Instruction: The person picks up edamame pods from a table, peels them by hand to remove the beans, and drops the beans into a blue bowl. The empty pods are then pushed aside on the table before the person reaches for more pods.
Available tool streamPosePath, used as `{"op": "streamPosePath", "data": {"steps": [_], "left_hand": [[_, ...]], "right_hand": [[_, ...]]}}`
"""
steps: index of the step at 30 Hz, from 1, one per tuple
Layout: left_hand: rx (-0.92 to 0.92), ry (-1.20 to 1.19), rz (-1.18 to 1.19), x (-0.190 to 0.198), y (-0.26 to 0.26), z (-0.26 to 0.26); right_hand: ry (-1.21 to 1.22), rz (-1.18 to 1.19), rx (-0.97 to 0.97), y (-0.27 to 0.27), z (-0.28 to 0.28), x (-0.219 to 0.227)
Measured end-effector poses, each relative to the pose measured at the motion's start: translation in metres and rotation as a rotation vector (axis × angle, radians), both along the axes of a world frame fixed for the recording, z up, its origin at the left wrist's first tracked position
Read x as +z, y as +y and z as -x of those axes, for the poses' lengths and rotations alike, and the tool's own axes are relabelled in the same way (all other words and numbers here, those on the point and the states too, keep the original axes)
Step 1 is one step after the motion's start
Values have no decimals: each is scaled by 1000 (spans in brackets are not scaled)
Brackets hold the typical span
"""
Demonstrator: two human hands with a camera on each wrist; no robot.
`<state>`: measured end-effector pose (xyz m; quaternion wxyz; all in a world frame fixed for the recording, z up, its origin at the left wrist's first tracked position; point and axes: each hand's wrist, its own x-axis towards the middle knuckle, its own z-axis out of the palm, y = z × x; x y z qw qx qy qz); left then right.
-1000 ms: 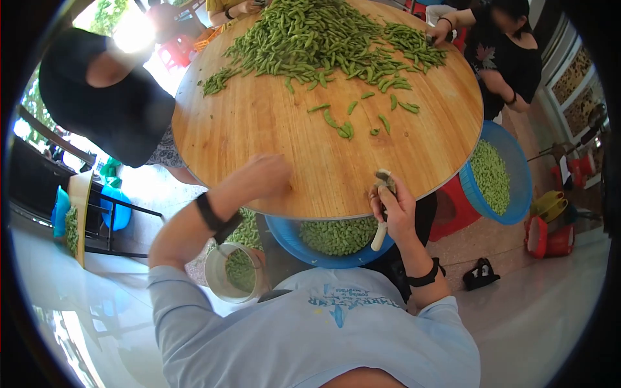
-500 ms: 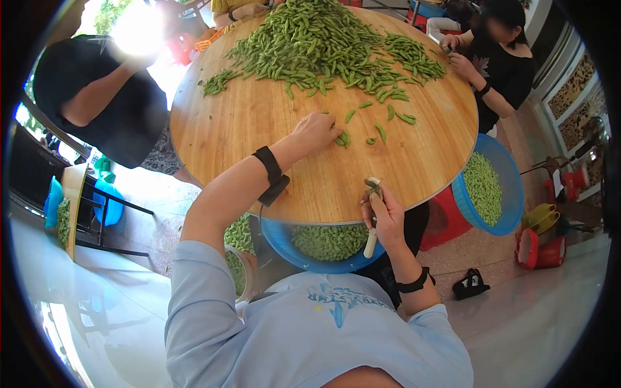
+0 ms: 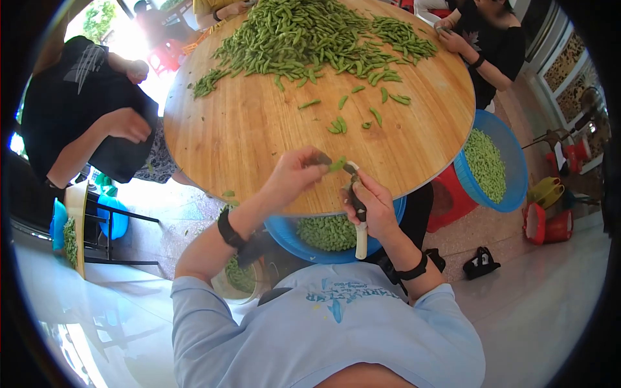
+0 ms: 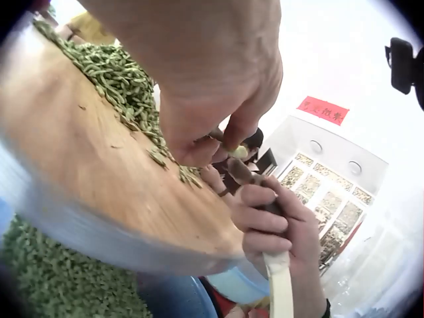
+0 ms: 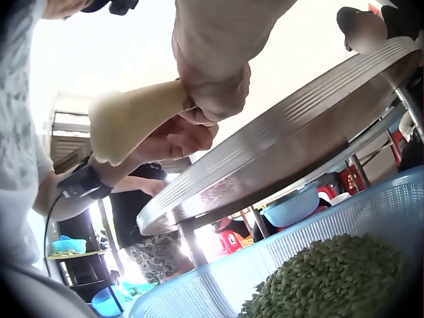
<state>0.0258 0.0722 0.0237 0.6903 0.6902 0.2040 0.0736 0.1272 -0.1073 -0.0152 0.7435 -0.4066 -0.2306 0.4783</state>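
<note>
Between thumb and fingers my left hand (image 3: 299, 173) pinches a green pod (image 3: 337, 165), close above the near part of the round wooden table (image 3: 239, 142). My right hand (image 3: 374, 205) grips a pale-handled tool (image 3: 361, 240), its dark upper part beside the pod. In the left wrist view the left hand (image 4: 215, 79) bends down toward the tool's tip, and the right hand (image 4: 281, 222) curls round the handle (image 4: 280, 285). The right wrist view has the handle (image 5: 136, 119) sticking out of the right hand (image 5: 215, 73); the tool's tip is hidden there.
A large pile of pods (image 3: 291, 39) covers the table's far side, with several loose pods nearer. Under the near edge stands a blue basket (image 3: 275, 236) of shelled beans (image 3: 326, 231). Another blue basket (image 3: 511, 161) is at the right, a bucket (image 3: 223, 284) lower left. Other people are around the table.
My left hand reached onto the table among the loose pods, then came back with a pod to the tool. The right hand still grips the tool and is turned slightly.
</note>
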Motion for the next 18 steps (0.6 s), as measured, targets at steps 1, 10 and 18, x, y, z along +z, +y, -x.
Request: {"op": "streamPosePath", "data": {"steps": [1,10,18], "left_hand": [[-28,-23,30,-1,-9,4],[57,-146,-131,-14,-35,12],[72,-179,-295,-20,-39,14]], "right_hand": [[20,-11,24,1,3,2],[129,-58,91,-4,7,-2],[57,-64,66,-7,10,-4]]}}
